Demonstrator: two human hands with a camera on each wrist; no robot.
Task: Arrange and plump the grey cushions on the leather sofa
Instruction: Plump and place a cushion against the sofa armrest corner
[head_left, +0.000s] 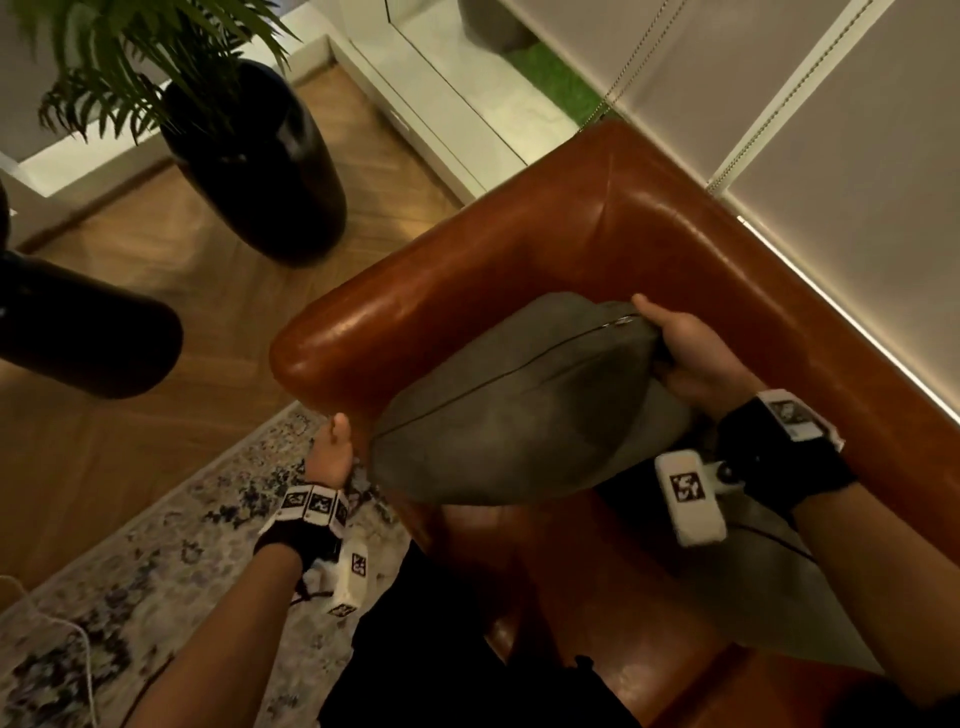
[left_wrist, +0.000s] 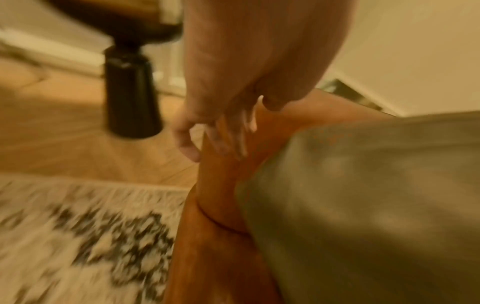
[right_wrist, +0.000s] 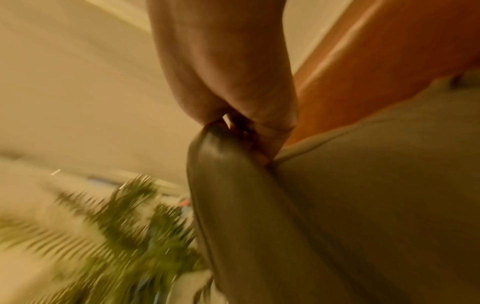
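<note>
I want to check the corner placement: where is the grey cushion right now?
In the head view the cushion sits in the sofa corner by the armrest, the right hand gripping its zipper end, the left hand apart.

The head camera is looking steeply down at the sofa (head_left: 519, 270) corner. Both wrist cameras are peering close along their hands, sharing the grey cushion (head_left: 519, 410) and sofa leather

Plump grey cushion (head_left: 519, 405) with zip seam, in leather sofa (head_left: 519, 249) corner
</note>
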